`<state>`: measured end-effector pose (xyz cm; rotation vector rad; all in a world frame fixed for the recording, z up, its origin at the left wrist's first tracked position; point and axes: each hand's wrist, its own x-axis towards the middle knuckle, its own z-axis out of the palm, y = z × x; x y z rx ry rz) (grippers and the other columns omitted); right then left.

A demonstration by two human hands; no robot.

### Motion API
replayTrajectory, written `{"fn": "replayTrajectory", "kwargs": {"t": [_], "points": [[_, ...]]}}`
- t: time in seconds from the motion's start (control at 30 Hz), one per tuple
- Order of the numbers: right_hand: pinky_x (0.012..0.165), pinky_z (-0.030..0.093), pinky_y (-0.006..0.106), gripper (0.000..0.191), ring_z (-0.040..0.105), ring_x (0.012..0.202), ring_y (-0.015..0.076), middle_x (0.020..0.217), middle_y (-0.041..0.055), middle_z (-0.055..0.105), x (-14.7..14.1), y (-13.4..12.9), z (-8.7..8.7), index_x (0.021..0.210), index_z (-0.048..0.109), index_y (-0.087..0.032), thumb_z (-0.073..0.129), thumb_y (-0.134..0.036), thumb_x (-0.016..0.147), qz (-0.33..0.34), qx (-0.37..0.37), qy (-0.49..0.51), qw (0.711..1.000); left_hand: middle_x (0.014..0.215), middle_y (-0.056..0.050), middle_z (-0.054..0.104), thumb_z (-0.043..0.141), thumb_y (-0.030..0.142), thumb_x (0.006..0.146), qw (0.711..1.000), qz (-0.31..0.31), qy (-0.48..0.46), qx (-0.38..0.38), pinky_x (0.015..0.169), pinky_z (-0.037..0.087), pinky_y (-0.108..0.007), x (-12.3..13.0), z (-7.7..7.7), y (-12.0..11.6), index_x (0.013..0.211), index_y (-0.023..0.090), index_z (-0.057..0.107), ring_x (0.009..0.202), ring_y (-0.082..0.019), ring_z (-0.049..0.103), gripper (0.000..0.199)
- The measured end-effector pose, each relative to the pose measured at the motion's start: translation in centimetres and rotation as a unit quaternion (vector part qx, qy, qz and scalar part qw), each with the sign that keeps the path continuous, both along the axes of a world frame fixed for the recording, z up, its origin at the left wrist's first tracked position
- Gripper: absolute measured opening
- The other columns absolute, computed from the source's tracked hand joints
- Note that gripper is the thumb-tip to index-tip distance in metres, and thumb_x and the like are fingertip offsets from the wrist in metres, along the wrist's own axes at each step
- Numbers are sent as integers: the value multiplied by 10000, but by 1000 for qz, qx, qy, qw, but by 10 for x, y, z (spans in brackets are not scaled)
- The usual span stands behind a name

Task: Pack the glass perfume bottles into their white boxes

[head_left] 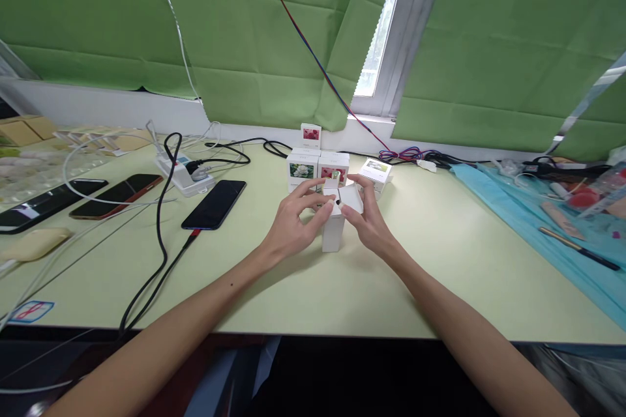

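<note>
Open box, white & tall, is upright over the table, approx. mid; can't tell if its base touches. Flap is up & leans to the box's R; a small dark spot shows at the top. L hand is on the box's L side, thumb + fingers clamped on it near the top rim. R hand is on the box's R side, thumb at the rim, index finger round by the flap; fingers clamped on box/flap, some tips hidden.

Rel. to the open box: just behind, white-flower box & pink-flower box side by side, latter partly hidden by the hands; another pink box farther back. Behind-R, near: flat-lying box w/ a pic on top. L, well apart: black phone w/ a red-tipped cable plugged in; farther L, 2 more phones. Behind-L: power strip w/ plugs in. Far R: blue sheet, pen lying on it. Well behind: green curtain.
</note>
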<state>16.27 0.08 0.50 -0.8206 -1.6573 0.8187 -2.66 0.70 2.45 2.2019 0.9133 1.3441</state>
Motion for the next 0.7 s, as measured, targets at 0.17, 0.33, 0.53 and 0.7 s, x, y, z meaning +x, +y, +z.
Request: {"fn": "replayTrajectory", "kwargs": {"t": [0.17, 0.33, 0.53, 0.7], "points": [[993, 534, 470, 601, 638, 1126, 262, 1256, 75, 636, 0, 0, 0, 1403, 329, -314, 612, -558, 932, 12, -6, 17, 1000, 1355, -113, 652, 551, 437, 993, 1000, -6, 3, -4, 876, 604, -322, -1, 1, 0, 1014, 198, 779, 1315, -275, 591, 332], [1008, 526, 473, 584, 628, 1156, 266, 1298, 86, 622, 0, 2, -1, 1402, 338, -308, 598, -553, 940, 8, 3, 17, 1000, 1373, -111, 636, 526, 445, 1004, 1000, -15, 12, 2, 897, 606, -338, -2, 1, 0, 1025, 205, 768, 1289, -269, 607, 342], [1011, 521, 466, 565, 610, 1188, 268, 1324, 92, 602, 1, 2, -2, 1402, 347, -296, 582, -549, 954, 1, 3, 16, 1000, 1394, -120, 616, 578, 426, 974, 1000, -25, 13, 9, 850, 618, -332, -1, 1, -1, 1084, 211, 750, 1259, -263, 621, 297], [1002, 530, 458, 566, 596, 1219, 276, 1346, 98, 580, 0, 1, -2, 1408, 345, -290, 544, -582, 966, -19, 8, 4, 1000, 1381, -113, 627, 580, 391, 978, 999, -28, 18, 15, 845, 608, -329, 0, 0, -1, 1094, 220, 745, 1243, -248, 619, 264]]}}
